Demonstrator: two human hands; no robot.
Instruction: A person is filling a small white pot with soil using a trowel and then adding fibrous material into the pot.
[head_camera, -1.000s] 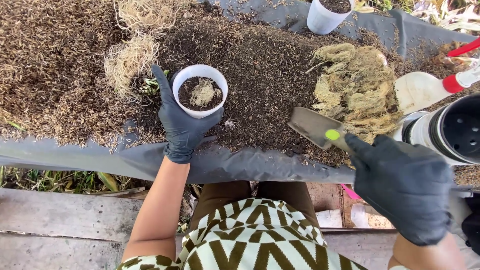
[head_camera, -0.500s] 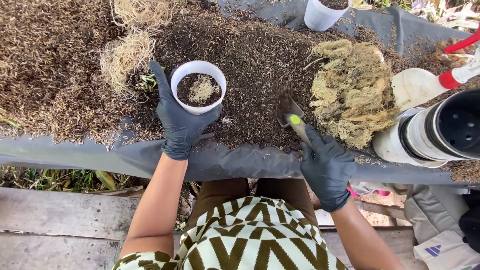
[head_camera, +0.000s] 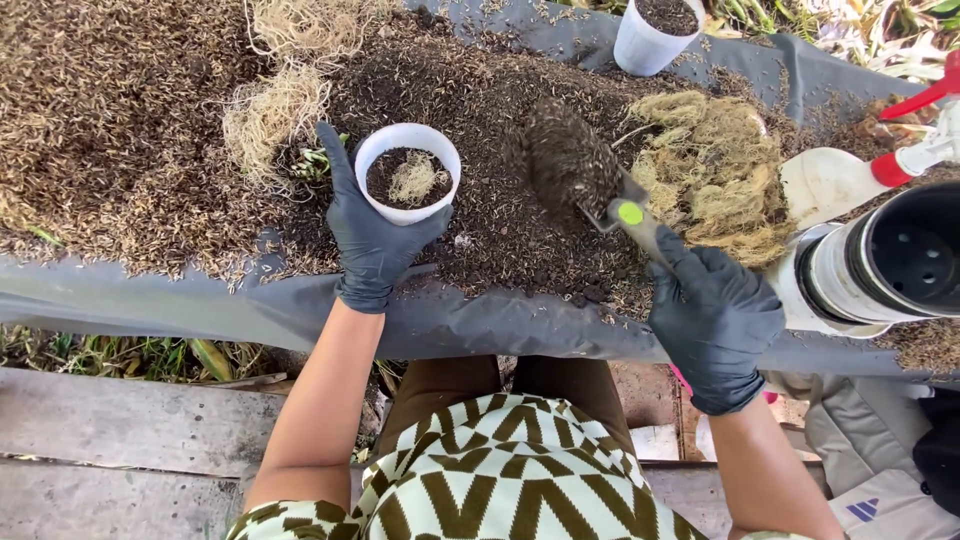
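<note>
i see my left hand, gloved in black, wrapped around a small white pot left of the frame's centre; the pot holds dark mix and a pale tuft. my right hand, lower right, is closed on the handle of a trowel heaped with mix just right of the pot. both sit over the table, covered in grey sheet. a moss clump lies right of the trowel.

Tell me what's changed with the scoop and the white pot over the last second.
The right hand swung the scoop from near the table edge forward into the dark potting mix, and it now sits heaped with mix. The left hand kept its grip on the white pot, which stayed put.
</note>
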